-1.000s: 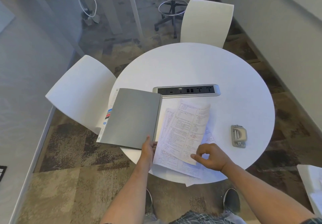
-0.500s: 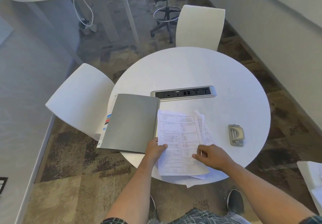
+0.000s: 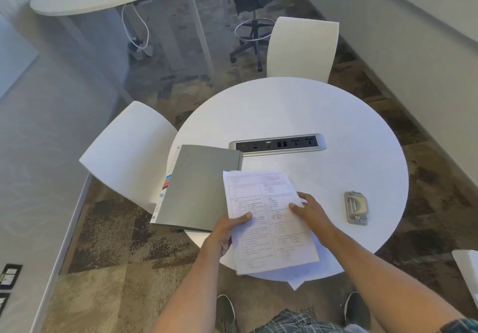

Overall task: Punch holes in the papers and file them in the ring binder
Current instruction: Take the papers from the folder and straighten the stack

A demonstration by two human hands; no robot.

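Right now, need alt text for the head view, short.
Seen from above, a left hand grips a stack of printed papers while the right hand rests flat on top, at a round white table. A closed grey binder lies to their left, a metal hole punch to their right.

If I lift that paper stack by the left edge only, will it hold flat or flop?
Probably flop: the paper stack is thin loose sheets overhanging the table edge. They may fan apart; one corner already pokes out underneath. The left hand grips one edge while the right hand rests on top.
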